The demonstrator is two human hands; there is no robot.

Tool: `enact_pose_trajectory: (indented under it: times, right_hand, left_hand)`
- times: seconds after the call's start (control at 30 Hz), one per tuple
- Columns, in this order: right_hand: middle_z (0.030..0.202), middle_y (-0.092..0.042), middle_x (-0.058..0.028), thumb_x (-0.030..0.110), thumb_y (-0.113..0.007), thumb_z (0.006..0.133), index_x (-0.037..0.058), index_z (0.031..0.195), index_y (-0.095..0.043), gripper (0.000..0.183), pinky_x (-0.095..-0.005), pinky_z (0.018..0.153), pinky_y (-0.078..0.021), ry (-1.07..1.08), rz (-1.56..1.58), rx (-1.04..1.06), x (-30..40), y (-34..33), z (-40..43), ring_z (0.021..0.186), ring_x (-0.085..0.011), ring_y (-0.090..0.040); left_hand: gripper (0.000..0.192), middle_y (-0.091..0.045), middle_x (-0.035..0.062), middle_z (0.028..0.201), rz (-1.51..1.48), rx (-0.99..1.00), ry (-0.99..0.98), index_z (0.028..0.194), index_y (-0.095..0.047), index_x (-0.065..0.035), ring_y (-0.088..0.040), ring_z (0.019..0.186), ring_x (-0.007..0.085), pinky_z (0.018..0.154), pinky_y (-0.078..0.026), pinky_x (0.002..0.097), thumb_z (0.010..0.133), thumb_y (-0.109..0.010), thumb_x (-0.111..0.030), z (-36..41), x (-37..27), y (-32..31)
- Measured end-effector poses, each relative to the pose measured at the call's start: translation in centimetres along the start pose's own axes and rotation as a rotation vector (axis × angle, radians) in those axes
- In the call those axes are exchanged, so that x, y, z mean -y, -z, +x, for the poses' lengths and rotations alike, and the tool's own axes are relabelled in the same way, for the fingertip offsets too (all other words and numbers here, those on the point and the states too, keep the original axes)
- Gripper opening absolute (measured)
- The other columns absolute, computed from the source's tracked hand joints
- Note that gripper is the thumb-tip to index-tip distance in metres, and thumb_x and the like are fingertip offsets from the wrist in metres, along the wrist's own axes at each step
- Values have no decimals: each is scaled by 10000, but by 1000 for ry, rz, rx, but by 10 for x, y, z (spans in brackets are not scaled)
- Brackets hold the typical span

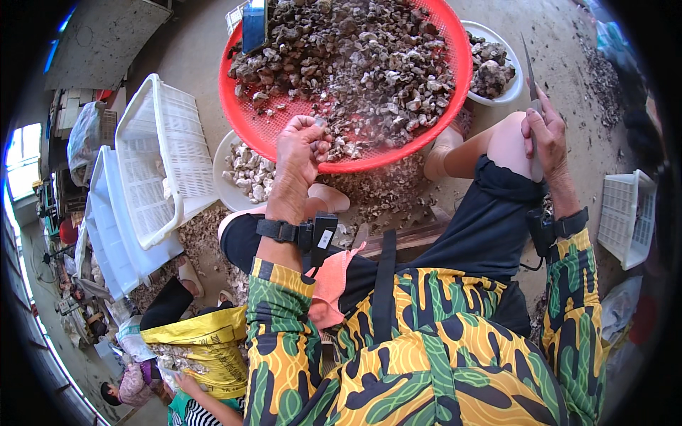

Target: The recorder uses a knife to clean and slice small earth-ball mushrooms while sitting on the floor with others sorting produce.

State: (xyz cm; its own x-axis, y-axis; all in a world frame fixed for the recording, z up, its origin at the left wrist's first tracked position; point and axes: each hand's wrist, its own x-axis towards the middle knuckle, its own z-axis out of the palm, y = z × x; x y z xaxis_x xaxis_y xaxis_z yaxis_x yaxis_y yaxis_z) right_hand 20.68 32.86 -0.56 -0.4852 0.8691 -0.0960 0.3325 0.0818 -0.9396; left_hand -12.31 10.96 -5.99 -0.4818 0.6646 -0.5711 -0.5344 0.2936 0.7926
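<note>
My left hand (302, 144) is over the near rim of a large red perforated plastic basket (250, 120). Its fingers are curled together, and something small and greyish shows at the thumb tip; whether it is held cannot be made out. Heaped in the basket are lumpy grey-brown pieces (367, 69), some with pale faces. Above my right knee, my right hand (546, 128) grips a knife (535, 109) by its handle, the narrow pointed blade directed away from me. Left of the basket, a white bowl (219, 170) holds paler pieces (250, 173).
A phone (254, 26) stands at the basket's far left. Another white bowl (516, 88) with dark lumps sits at right. White plastic crates (186, 125) stand at left, another crate (620, 218) at right. Scraps (383, 186) litter the floor. Other people work beside a yellow sack (213, 346).
</note>
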Motion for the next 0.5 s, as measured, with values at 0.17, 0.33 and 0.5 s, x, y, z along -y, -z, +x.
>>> enact_pose_trajectory:
  times: [0.17, 0.33, 0.5]
  right_hand:
    - [612, -471, 13, 152, -416, 906, 0, 1400, -321, 526, -196, 380, -357, 1, -20, 6, 2, 1, -2, 415, -43, -405]
    - [611, -474, 13, 151, -419, 905, 8, 1402, -325, 525, -190, 389, -359, -2, -37, -2, 11, -2, 0, 424, -41, -411]
    - [618, -478, 11, 145, -417, 898, 6, 1403, -324, 532, -193, 395, -360, -20, -21, 2, 13, -4, 1, 431, -40, -413]
  left_hand:
    - [44, -584, 11, 703, 557, 20, 42, 890, -606, -47, -529, 536, 64, 449, -422, 188, 857, -610, -75, 13, -14, -12]
    - [107, -632, 45, 708, 978, -122, -247, 883, -656, -8, -564, 588, 100, 523, -458, 250, 779, -654, -37, 75, -26, 5]
    - [171, -674, 169, 836, 1285, -210, -455, 871, -688, -69, -652, 807, 319, 731, -507, 386, 721, -610, -94, 101, -11, -1]
